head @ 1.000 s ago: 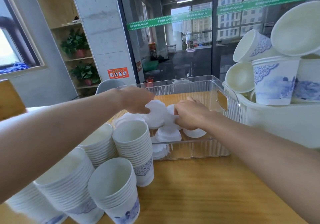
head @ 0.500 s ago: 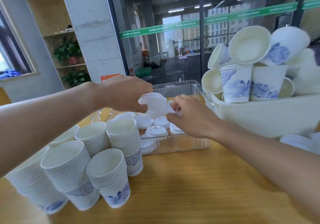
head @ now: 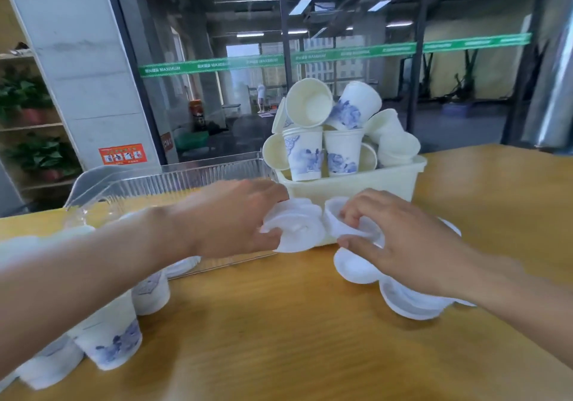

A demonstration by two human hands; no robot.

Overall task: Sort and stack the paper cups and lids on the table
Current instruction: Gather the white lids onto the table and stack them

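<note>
My left hand [head: 229, 217] grips a small stack of white plastic lids [head: 294, 227] in front of the cream bin. My right hand [head: 400, 239] pinches another white lid [head: 341, 217] just to the right of that stack, above loose lids [head: 356, 267] lying on the wooden table. More lids [head: 409, 301] lie under my right wrist. Stacks of blue-patterned paper cups [head: 108, 332] stand at the lower left, partly hidden by my left forearm. A cream bin [head: 372, 183] holds a jumbled pile of loose paper cups [head: 325, 134].
A clear ribbed plastic tray [head: 173, 180] sits at the left behind my left arm, with a few lids inside. The wooden table [head: 279, 338] stretches toward me and to the right. Behind the table are a glass wall, a pillar and shelves with plants.
Both hands have lifted out of the clear tray and moved right, carrying lids to the spot in front of the cream bin. My view has swung to the right.
</note>
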